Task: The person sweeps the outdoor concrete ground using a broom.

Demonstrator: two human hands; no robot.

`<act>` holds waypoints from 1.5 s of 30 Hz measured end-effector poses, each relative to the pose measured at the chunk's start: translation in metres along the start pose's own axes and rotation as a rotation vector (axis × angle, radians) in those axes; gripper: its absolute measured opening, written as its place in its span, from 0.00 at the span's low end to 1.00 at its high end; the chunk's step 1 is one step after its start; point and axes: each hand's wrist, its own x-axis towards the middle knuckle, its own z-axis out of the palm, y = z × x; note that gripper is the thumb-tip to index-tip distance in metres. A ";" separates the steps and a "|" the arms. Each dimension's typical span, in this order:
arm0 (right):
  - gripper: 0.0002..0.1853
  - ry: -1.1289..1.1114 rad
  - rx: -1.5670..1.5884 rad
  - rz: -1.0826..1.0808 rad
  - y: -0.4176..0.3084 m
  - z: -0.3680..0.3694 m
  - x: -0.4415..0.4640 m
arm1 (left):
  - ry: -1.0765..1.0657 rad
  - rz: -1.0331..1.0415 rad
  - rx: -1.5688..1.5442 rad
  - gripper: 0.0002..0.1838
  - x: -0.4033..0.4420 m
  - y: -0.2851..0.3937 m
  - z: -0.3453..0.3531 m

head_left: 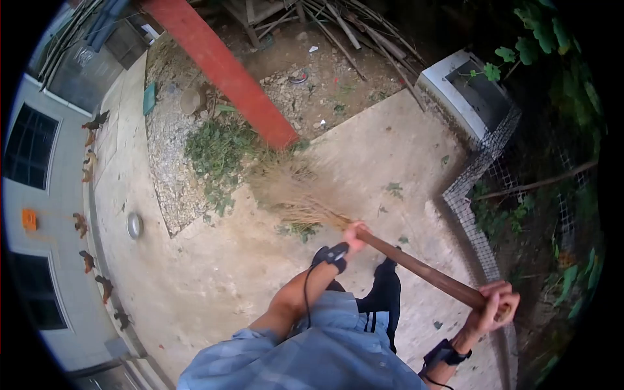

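A long-handled twig broom [422,268] slants across the middle of the head view. My left hand [354,236] is closed around the lower handle, just above the bristles. Near the handle's top end, at the right, my right hand [495,308] wraps round the wood. The bristles [289,185] are blurred and lie over the concrete by a heap of cut green leaves [221,159]. A few loose leaves [394,190] are scattered on the concrete to the right of the bristles.
A red post [224,71] meets the ground beside the leaf heap. Wire mesh [471,188] and a concrete basin [465,97] border the right side. Several chickens [86,261] stand along the house wall at left, near a metal bowl [134,225]. Wooden poles [364,32] lie behind.
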 end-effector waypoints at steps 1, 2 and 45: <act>0.10 -0.040 0.044 0.010 -0.001 0.016 -0.010 | 0.055 -0.016 0.009 0.07 -0.018 0.024 -0.009; 0.10 -0.029 0.039 0.015 0.005 0.017 -0.020 | 0.114 -0.030 0.020 0.09 -0.034 0.041 -0.016; 0.07 0.820 -0.551 0.199 -0.231 -0.079 -0.484 | 0.057 -0.440 0.553 0.06 -0.210 -0.077 -0.258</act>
